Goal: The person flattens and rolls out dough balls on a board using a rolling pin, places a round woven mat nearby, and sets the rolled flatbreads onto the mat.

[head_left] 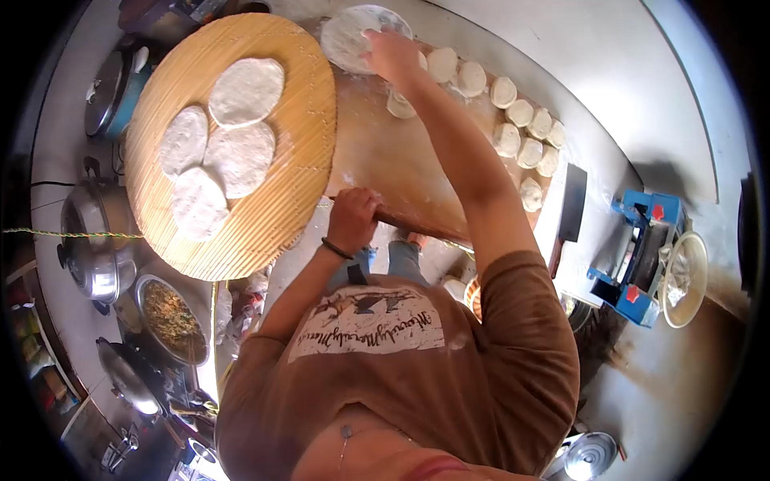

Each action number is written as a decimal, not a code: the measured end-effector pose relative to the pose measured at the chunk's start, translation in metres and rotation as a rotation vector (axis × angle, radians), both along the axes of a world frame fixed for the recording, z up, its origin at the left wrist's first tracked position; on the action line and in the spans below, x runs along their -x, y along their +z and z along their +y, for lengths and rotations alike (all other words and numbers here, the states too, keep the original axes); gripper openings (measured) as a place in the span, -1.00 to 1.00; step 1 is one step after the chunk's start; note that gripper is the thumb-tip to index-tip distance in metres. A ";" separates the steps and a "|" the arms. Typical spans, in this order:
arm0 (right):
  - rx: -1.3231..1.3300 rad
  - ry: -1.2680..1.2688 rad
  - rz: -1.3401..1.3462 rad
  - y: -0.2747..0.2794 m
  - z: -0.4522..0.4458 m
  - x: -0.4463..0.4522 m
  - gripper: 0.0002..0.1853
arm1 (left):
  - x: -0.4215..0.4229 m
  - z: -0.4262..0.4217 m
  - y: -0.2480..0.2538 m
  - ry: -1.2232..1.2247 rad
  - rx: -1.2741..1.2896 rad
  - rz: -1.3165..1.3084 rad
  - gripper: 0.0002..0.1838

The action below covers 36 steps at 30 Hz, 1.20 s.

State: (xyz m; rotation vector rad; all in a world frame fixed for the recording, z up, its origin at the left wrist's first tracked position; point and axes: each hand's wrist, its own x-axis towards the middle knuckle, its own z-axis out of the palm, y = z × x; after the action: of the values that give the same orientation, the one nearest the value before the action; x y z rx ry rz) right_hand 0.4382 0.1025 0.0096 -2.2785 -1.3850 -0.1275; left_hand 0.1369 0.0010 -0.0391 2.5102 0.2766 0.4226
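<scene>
At top centre, the right hand (pixel 395 58), half-spread, reaches to a round, flour-white plate (pixel 345 38). Flouring seems in hand, next needing a light pinch; the left hand (pixel 354 218) curls, grip unclear.

Heavy fisheye on this one: all 4 corners go black and the white surface (pixel 597 120) bends into a big curve. Middle's decently bright, but the far left gets murky. There's hard glare on the silver lid (pixel 132 385) at lower left, a soft sheen on the wooden board (pixel 385 172), and a fuzzy shadow near the blue machine (pixel 634 293). Right-hand fingers (pixel 372 35) look slightly soft.
</scene>
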 end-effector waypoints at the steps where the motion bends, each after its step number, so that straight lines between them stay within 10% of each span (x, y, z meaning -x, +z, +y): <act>1: 0.109 0.022 0.007 -0.008 0.023 -0.006 -0.77 | -0.001 0.002 0.002 -0.008 0.021 0.003 -0.65; 7: 0.168 0.003 0.018 -0.048 0.058 -0.033 -0.80 | 0.000 0.009 -0.001 -0.008 0.003 -0.014 -0.64; 9: -0.066 0.001 0.166 -0.025 0.028 -0.039 -0.82 | 0.001 0.009 -0.004 -0.007 0.015 -0.016 -0.67; 12: 0.272 0.149 0.818 0.035 -0.075 -0.040 -0.76 | 0.001 0.009 -0.001 0.002 0.014 -0.049 -0.73; 19: 0.193 0.063 0.052 -0.088 -0.285 0.046 -0.48 | 0.012 0.004 -0.004 0.001 -0.017 0.038 -0.62; 27: 0.095 -0.102 0.007 -0.088 -0.322 0.067 -0.50 | 0.015 -0.004 -0.001 -0.017 -0.072 0.050 -0.59; 31: -0.035 0.298 -0.072 -0.085 -0.254 0.072 -0.55 | 0.012 -0.011 0.007 -0.014 -0.112 0.127 -0.60; 34: 0.066 -0.004 0.264 -0.079 -0.299 0.050 -0.63 | 0.014 -0.008 0.002 0.083 -0.145 0.043 -0.62; 36: -0.329 -0.335 0.160 -0.046 -0.350 0.036 -0.66 | 0.015 -0.003 0.003 0.187 -0.188 0.078 -0.62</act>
State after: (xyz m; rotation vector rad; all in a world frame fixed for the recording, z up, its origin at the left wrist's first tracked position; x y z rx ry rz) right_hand 0.4017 -0.2472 -0.0363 -2.1659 -0.8261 -0.2541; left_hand 0.1221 -0.0024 -0.0359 2.6992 0.5277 0.4423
